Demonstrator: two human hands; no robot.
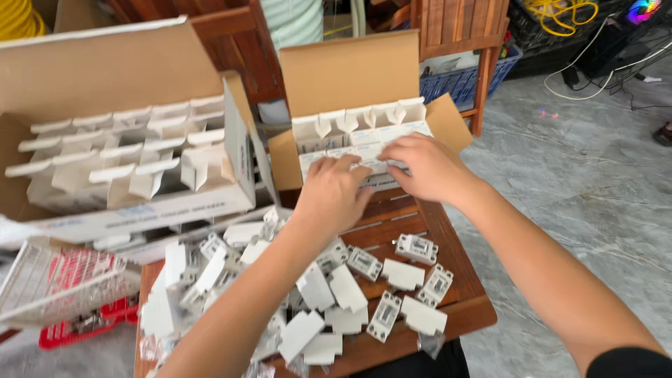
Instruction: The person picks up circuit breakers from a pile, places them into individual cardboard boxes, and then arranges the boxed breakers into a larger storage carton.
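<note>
We have both hands at the small open brown cardboard carton [364, 77] standing at the far edge of the slatted dark wooden tabletop [420, 217]. Our left hand [334, 192] and right hand [427, 166] rest on the front row of little white packet boxes [364, 126] inside it, fingers curled narrow over their tops; whether either grip pinches a box we cannot tell. To do this well, we judge it best to press the row evenly and keep the upright flaps unbent. Loose white plastic breaker units [416, 248] lie scattered toward the near edge. A larger open carton of white boxes [140, 154] sits off the left edge, beside a white wire basket [63, 280].
</note>
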